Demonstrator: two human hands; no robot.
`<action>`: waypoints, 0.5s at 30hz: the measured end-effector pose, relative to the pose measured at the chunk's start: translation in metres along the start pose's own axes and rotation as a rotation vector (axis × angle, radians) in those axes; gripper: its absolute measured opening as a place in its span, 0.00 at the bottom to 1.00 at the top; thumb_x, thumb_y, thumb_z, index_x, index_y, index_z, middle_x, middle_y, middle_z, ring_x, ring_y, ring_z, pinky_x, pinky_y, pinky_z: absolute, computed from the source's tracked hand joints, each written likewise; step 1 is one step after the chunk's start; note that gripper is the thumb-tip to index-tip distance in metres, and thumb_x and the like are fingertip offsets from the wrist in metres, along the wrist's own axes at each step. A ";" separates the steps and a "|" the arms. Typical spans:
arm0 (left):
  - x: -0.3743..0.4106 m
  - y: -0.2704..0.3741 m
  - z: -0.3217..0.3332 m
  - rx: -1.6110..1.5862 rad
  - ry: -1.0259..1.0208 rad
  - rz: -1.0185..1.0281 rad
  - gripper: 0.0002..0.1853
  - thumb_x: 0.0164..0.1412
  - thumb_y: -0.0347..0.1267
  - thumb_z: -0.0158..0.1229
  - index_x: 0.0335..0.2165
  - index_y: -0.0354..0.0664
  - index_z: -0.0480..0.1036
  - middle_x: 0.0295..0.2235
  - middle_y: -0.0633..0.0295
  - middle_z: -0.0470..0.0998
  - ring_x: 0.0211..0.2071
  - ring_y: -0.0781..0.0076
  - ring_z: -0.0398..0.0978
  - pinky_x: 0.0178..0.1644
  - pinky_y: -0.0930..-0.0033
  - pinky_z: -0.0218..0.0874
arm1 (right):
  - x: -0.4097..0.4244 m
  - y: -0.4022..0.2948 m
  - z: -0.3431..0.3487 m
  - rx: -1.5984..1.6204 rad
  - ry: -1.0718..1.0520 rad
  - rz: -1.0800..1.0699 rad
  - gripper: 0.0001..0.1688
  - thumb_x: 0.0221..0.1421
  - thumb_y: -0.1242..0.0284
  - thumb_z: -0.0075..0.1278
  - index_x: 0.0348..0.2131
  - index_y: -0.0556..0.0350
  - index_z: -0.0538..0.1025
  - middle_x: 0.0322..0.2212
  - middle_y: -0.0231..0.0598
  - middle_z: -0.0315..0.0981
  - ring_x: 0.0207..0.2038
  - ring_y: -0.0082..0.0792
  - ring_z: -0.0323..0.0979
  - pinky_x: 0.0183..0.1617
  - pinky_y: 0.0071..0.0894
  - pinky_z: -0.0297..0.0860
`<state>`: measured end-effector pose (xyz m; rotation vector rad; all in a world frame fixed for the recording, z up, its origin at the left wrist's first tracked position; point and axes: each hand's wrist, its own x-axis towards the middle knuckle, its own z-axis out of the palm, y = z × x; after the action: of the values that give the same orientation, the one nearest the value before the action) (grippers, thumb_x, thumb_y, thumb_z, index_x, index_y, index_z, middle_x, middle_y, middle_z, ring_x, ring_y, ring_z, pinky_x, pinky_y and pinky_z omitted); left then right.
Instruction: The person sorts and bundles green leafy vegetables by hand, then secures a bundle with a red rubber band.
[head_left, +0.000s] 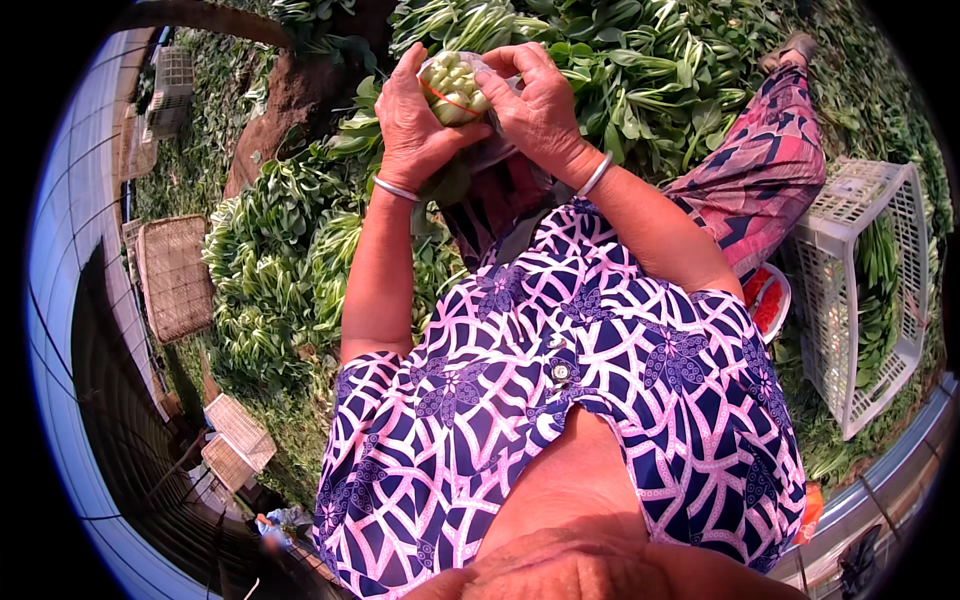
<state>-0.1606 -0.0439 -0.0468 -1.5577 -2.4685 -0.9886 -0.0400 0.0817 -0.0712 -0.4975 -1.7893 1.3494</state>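
Note:
A bundle of leafy greens (452, 84) shows its pale cut stem ends, with a thin red band around them. My left hand (420, 124) is wrapped around the bundle's left and lower side. At its right, my right hand (531, 105) pinches something at the band or the edge of the stems between thumb and fingers; whitish translucent material, perhaps plastic film, lies between the hand and the bundle. The bundle's leaves hang below, largely hidden by my hands. Loose piles of greens (660, 75) lie beyond my hands, and more bunches (262, 262) lie at the left.
A white plastic crate (817, 217) holding greens lies at the right, beside a white bowl (784, 300) of red pieces. Brown and pale crates (176, 277) stand at the left. Bare soil (262, 142) shows at upper left. Another person (279, 529) is small at lower left.

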 end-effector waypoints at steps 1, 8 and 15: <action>0.002 -0.005 -0.004 -0.219 -0.050 -0.042 0.59 0.27 0.44 0.77 0.60 0.43 0.58 0.55 0.51 0.66 0.56 0.51 0.64 0.61 0.53 0.54 | -0.007 -0.003 -0.005 0.034 0.001 0.022 0.09 0.50 0.74 0.59 0.32 0.58 0.76 0.31 0.40 0.72 0.29 0.36 0.74 0.34 0.32 0.72; 0.005 -0.008 -0.016 -0.795 -0.160 -0.024 0.21 0.46 0.26 0.64 0.43 0.41 0.74 0.60 0.54 0.63 0.61 0.62 0.59 0.66 0.59 0.48 | -0.029 -0.007 0.001 -0.179 -0.025 -0.165 0.11 0.43 0.72 0.63 0.28 0.53 0.75 0.26 0.36 0.71 0.28 0.41 0.74 0.30 0.38 0.70; 0.010 -0.005 -0.013 -0.652 -0.211 -0.002 0.16 0.48 0.22 0.62 0.39 0.42 0.74 0.58 0.55 0.65 0.60 0.63 0.60 0.65 0.61 0.48 | -0.027 0.001 0.007 -0.243 0.002 -0.152 0.09 0.42 0.72 0.62 0.25 0.52 0.75 0.23 0.35 0.70 0.26 0.42 0.73 0.29 0.39 0.69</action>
<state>-0.1739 -0.0446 -0.0349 -1.8978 -2.4015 -1.8525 -0.0294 0.0585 -0.0833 -0.4803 -1.9592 1.0333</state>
